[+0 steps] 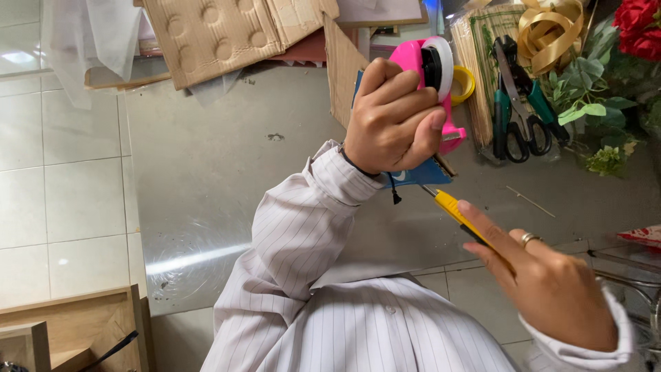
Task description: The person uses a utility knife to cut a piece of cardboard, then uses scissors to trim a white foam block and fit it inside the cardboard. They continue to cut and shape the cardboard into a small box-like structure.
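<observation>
While the left hand (394, 117) was closed around a pink tape dispenser (432, 76), its fingers wrapped over the body and its thumb pressed along the lower edge, the dispenser was held raised above the grey metal tabletop (206, 172). A roll of white tape (444, 63) sat on the dispenser's black hub. Behind the same hand, a blue card (423, 173) showed partly, touching the palm side; whether the hand gripped it too could not be told.

The right hand (547, 279) was closed on a yellow utility knife (456, 210), forefinger laid straight along its back, blade tip pointing at the lower edge of the blue card. A ring (529, 238) was worn on one finger. Both sleeves were white with fine stripes.

Clear container (482, 83), beyond the dispenser, at the table's far side: held a bundle of thin wooden sticks (475, 62), green-handled pliers (501, 103) and black-handled scissors (530, 127), all standing handle-end toward the wearer. A yellow tape roll (465, 84) lay just beside it.

Further items: gold ribbon bow (551, 27); artificial green foliage (585, 89); red artificial roses (640, 24); embossed cardboard sheets (220, 34) at the table's far edge; one loose stick (530, 202) lying on the tabletop; wooden box (69, 324) on the tiled floor.
</observation>
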